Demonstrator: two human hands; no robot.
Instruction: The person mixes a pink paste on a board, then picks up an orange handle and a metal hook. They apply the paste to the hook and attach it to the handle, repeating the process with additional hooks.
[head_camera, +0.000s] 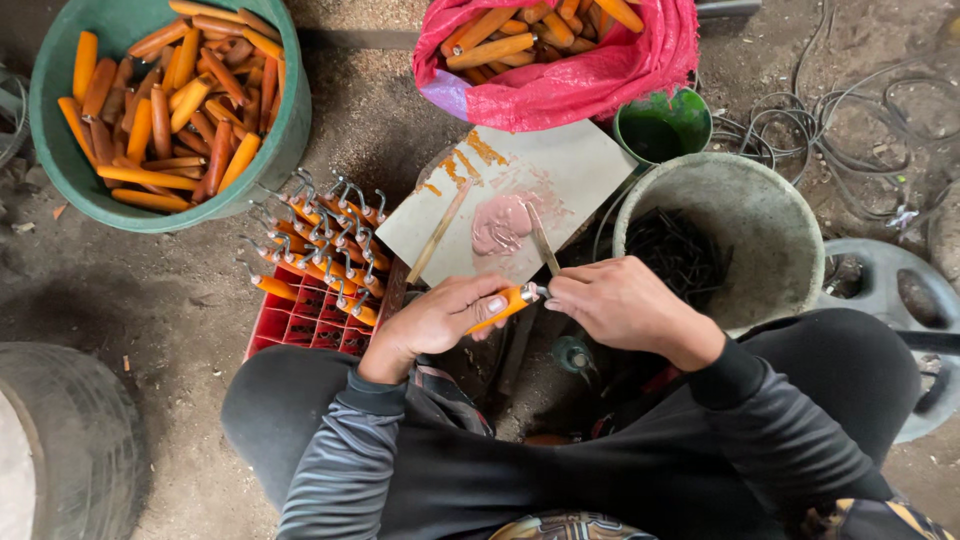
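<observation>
My left hand (440, 318) grips an orange wooden handle (502, 304) with a metal collar at its tip. My right hand (620, 302) pinches a thin flat stick (541, 240) whose lower end meets the collar. The stick leans over a pale board (560, 170) smeared with pink paste (500, 223) and orange streaks. A second thin stick (438, 232) lies on the board's left edge. Left of my hands, a red crate (300, 322) holds several orange handles with metal hooks fitted (325, 240), standing upright.
A green tub (290, 110) at top left is full of plain orange handles. A pink sack (570, 85) of more handles sits at top centre. A grey bucket (780, 215) holds dark metal pieces; a small green pot (662, 125) stands behind it. A tyre (70, 440) lies at lower left.
</observation>
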